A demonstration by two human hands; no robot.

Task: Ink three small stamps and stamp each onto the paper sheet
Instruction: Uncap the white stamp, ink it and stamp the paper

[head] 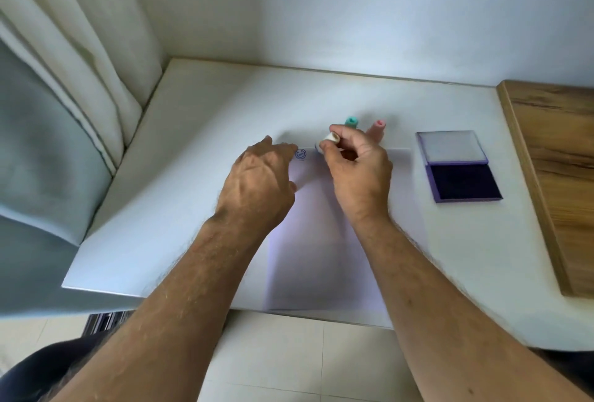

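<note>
A white paper sheet point(321, 257) lies on the white table, reaching to its front edge. One blue round print point(301, 154) shows near the sheet's far left corner. My right hand point(356, 170) pinches a small white stamp point(328, 139), tilted, just above the sheet to the right of the print. My left hand point(257, 179) rests flat on the sheet's left edge, fingers spread. A teal stamp point(351, 121) and a pink stamp point(378, 126) stand behind my right hand. The open ink pad point(463, 181), dark purple, lies to the right.
The ink pad's clear lid point(450, 146) lies folded back behind it. A wooden board point(559, 176) covers the table's right side. Curtains point(64, 80) hang at the left, a wall point(353, 9) stands behind. Tiled floor point(305, 363) shows below the table edge.
</note>
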